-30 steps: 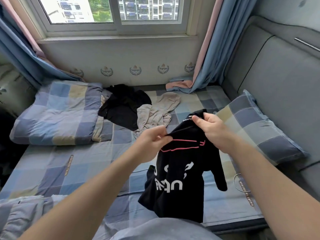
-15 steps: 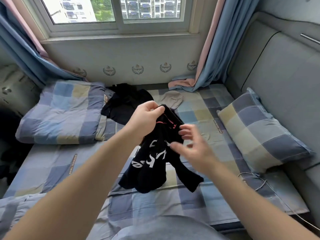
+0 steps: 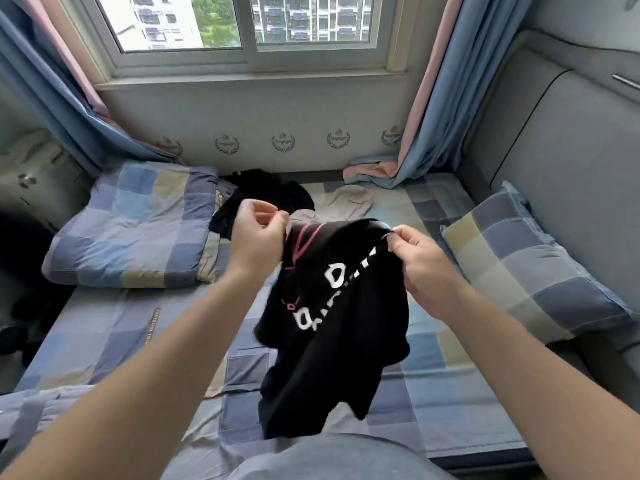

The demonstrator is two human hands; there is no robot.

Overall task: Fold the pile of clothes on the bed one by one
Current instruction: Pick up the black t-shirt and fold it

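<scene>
The left hand and right hand hold the black T-shirt up over the bed. Their fingers are pinched on its top edge, probably to let it hang open. Beyond the fingers wait a black garment and a beige garment; a pillow crowds their right.

Black shirt with white letters, pink lines. Blue, grey, yellow checks on sheet, pillow at 3 o'clock, quilt at 9 o'clock. At 12 o'clock, black garment, beige garment; curtains blue, pink-lined.
</scene>
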